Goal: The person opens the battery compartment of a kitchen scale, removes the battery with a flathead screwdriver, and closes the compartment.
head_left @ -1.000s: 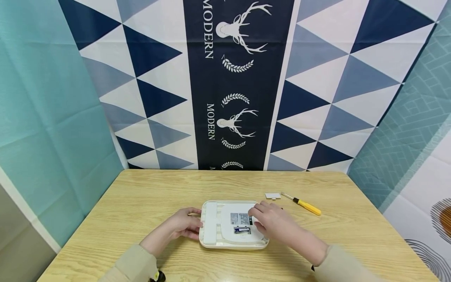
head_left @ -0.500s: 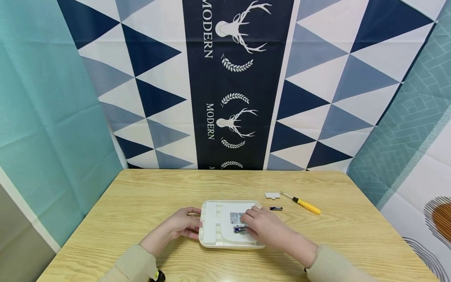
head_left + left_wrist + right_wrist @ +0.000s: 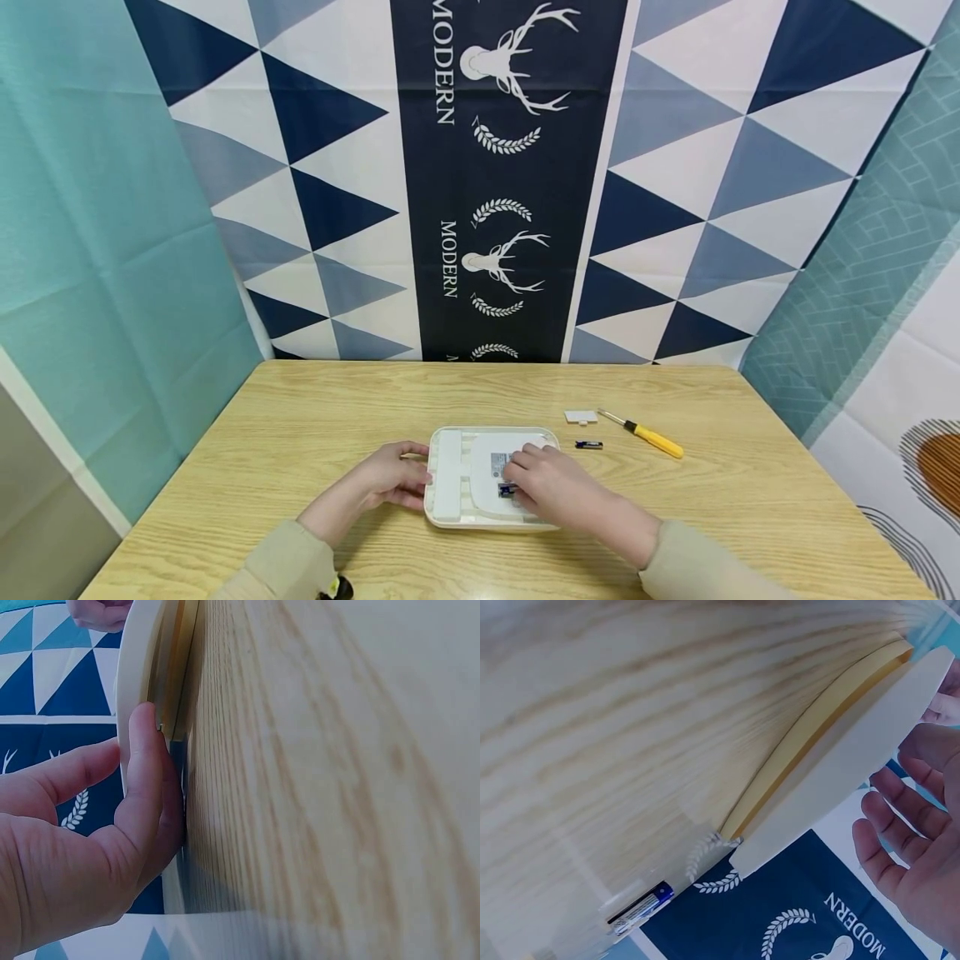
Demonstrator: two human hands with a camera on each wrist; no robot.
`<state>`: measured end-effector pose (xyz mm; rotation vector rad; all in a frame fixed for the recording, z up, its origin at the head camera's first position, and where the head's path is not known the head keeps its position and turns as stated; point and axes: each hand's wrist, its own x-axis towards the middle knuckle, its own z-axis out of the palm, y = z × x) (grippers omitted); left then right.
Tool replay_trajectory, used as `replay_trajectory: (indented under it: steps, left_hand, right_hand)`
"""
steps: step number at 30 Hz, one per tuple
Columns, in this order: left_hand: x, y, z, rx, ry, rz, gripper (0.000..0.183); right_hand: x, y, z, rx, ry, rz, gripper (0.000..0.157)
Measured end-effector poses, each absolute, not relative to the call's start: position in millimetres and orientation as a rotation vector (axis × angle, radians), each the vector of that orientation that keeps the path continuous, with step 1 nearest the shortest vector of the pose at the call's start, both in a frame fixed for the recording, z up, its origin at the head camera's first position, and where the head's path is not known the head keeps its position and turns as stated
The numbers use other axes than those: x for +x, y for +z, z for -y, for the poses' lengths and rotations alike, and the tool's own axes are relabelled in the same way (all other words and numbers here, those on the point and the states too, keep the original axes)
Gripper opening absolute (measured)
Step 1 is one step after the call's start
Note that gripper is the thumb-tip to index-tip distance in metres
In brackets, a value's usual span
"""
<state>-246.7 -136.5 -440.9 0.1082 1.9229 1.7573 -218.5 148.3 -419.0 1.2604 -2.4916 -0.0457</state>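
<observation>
A white rounded-corner device [image 3: 447, 475] lies on the table, its underside with a grey label facing up. My left hand [image 3: 396, 477] grips its left edge, fingers at the rim in the left wrist view too. Over the device's right half, my right hand [image 3: 551, 485] has its fingertips at the small battery compartment [image 3: 506, 491], where a dark battery shows partly. I cannot tell whether these fingertips pinch it. The right wrist view shows several bent fingers [image 3: 885, 825] above the device's edge. A loose dark-blue battery [image 3: 588, 445] lies right of the device.
A small white battery cover [image 3: 580, 417] lies behind the loose battery. Beside it is a screwdriver [image 3: 658, 441] with a yellow handle, its tip toward the cover. The wooden table [image 3: 337, 400] ends at a patterned cloth backdrop [image 3: 495, 250].
My right hand has moved left from the device's right edge onto the battery compartment, hiding more of it. The loose battery, mostly hidden by the hand earlier, now shows. My left hand stays put.
</observation>
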Motion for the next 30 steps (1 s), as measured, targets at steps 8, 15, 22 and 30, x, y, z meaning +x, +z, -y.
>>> replay_trajectory:
  steps: [8,15,22,30]
  left_hand:
    - [-246,-440,136,0.102,1.756,-1.923,0.060]
    - [-247,-440,136,0.090,1.756,-1.921,0.059]
    - [-248,-439,135,0.084,1.752,-1.917,0.058]
    - [-248,-438,134,0.076,1.748,-1.919,0.057]
  right_hand:
    - [-220,-421,-142,1.267,-0.140,2.471,0.020]
    - [-221,-422,-139,1.270,-0.243,2.412,0.022]
    - [-221,-421,-138,1.262,-0.244,2.399,0.016]
    - [-221,-421,-137,1.258,-0.197,2.402,0.012]
